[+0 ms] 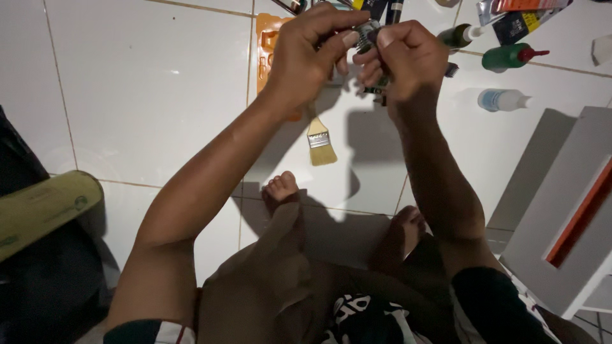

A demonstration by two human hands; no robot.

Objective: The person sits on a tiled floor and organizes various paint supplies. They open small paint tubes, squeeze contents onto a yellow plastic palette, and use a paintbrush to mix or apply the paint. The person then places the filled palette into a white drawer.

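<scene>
Nearest the camera, the person's bare feet rest on glossy white tiles. Above them, the left hand (303, 54) and right hand (405, 57) both pinch shut around a small metal tube (368, 33); steady, opposed twisting seems wise. Beyond lie a bristle brush (319, 143) and green plastic bottles (510, 57).

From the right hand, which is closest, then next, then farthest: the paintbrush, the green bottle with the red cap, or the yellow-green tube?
From the right hand:
1. Green bottle with the red cap, just to its right on the tiles.
2. Paintbrush, below and left, on the floor.
3. Yellow-green tube, far at the left edge.
</scene>
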